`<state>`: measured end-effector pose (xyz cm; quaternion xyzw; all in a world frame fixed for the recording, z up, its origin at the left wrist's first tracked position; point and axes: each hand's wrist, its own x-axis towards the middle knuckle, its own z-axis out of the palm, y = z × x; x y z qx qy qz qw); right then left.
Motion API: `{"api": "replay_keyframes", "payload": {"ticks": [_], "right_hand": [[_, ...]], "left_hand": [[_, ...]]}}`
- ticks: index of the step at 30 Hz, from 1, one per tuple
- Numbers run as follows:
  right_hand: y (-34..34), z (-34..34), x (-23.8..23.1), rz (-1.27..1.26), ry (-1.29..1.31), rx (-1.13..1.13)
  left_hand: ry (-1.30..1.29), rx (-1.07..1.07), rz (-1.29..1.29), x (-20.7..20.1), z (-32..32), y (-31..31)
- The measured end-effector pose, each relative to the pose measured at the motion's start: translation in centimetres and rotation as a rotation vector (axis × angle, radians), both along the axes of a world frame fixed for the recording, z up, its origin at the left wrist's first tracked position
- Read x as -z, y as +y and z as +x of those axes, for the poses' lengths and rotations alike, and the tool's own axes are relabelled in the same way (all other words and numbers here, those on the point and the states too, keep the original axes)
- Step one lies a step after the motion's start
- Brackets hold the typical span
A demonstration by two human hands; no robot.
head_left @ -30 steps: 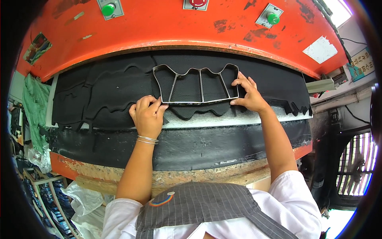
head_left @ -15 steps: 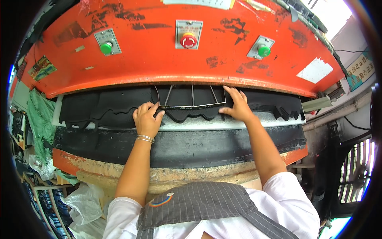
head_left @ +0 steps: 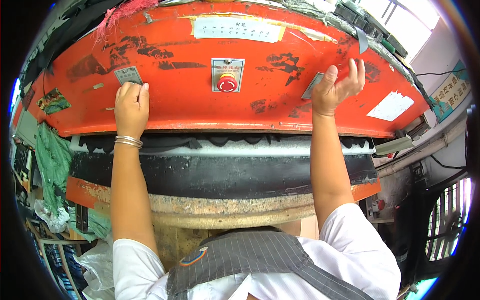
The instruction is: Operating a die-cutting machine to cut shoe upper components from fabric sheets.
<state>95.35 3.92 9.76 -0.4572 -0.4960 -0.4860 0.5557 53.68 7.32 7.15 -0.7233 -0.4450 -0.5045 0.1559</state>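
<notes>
My left hand is curled closed against the left button plate on the front of a red press. It covers the button there. At the right plate, my right hand has its heel against the panel, its fingers apart and raised. The button behind it is hidden. Between the hands sits a red mushroom-shaped stop button on a yellow ring. Beneath the panel's lower edge, black sheet material with a wavy cut edge lies on a white board. The metal cutting frame is out of sight.
A black bed surface and a worn front ledge run between me and the press. Green sheeting hangs at the left, above clear plastic bags. A pipe runs along the right wall.
Both hands have left the cutting frame and the black material and risen to the two button plates. The panel now hides the frame and much of the material. The view has tilted upward.
</notes>
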Motion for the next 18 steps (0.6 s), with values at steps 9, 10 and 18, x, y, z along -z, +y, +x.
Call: {"api": "replay_keyframes", "payload": {"ticks": [9, 10, 18], "right_hand": [[-15.9, -8.5, 10.4, -1.086, -0.415, -0.772], [-18.5, -9.5, 11.2, -1.19, -0.434, -0.77], [-26.4, -12.7, 15.1, -1.546, -0.197, -0.454]], "left_hand": [[0.06, 0.443, -0.873, 11.6, 2.4, -18.0], [0.087, 0.451, -0.971, 12.1, 2.8, -20.1], [0.178, 0.193, -0.731, 13.5, 4.1, -24.8]]}}
